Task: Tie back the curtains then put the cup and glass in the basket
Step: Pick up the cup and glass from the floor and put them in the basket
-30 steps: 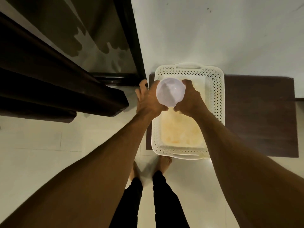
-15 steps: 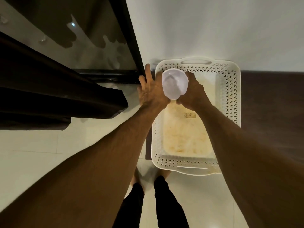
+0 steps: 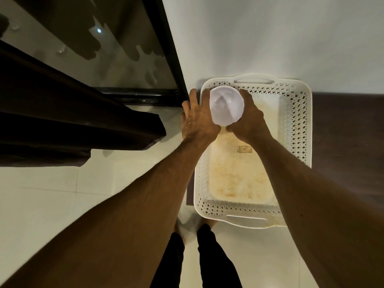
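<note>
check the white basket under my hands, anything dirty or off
The white perforated plastic basket has yellow-brown staining over most of its floor, and a small tan tag lies near the middle. The pale translucent cup held between the left hand and right hand looks intact.

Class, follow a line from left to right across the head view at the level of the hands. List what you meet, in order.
curtain → left hand → cup → right hand → basket, its right wall → dark brown surface
</note>
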`<state>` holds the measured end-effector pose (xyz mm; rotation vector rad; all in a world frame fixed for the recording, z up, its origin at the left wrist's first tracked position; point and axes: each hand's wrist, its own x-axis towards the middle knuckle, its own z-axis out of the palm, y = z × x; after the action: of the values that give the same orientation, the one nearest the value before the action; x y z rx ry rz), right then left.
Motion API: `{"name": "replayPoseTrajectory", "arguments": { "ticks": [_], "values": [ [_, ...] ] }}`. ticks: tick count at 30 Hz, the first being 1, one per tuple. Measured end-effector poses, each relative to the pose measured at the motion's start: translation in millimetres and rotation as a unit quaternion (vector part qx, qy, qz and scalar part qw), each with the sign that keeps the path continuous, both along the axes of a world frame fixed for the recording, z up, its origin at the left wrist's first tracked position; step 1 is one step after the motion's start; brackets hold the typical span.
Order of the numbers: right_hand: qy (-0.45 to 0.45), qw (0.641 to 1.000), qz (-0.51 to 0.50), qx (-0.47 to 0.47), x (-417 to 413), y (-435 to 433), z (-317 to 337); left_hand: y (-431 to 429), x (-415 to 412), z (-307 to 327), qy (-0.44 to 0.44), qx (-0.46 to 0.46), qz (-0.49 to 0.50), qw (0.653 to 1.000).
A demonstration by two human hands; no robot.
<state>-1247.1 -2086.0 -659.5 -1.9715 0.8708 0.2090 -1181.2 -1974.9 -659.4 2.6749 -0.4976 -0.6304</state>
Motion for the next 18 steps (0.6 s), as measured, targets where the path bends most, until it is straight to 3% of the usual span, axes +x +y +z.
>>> {"name": "replayPoseTrajectory", "arguments": {
  "ticks": [18],
  "values": [
    [0.047, 0.999, 0.000, 0.019, -26, 12, 53, 32, -19, 66, 0.104, -0.117, 0.023, 0.987]
  ]
}}
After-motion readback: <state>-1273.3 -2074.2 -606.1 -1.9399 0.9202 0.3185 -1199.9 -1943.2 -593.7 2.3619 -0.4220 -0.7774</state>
